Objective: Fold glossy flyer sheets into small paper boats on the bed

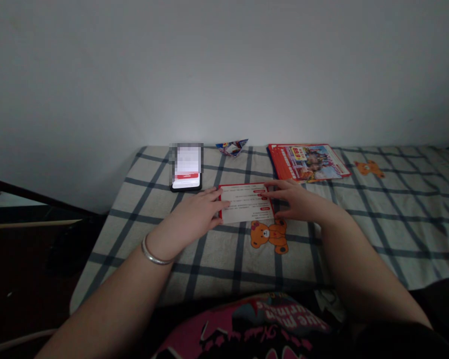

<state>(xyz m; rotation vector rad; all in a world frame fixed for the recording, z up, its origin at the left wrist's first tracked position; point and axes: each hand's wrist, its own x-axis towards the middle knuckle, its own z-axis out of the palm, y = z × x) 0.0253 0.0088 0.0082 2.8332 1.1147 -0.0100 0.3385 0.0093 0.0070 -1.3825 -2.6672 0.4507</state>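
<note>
A printed leaflet [243, 203] with a white face, red edges and lines of text lies between my hands on the checked bedspread. My left hand [204, 208] holds its left edge, with a finger over the paper and the thumb by the near corner. At the right edge, my right hand [294, 199] grips the sheet, fingers over the top and thumb low at the side. A folded paper piece [232, 147], pointed at both ends and colourfully printed, stands beyond the leaflet near the wall. The undersides of my fingers are hidden.
A lit phone [187, 167] lies back left. A stack of red printed flyers [309, 162] is at the back right. The bedspread [134, 224] has printed bears and meets a pale wall [224, 70]. Its left edge drops to a dark area.
</note>
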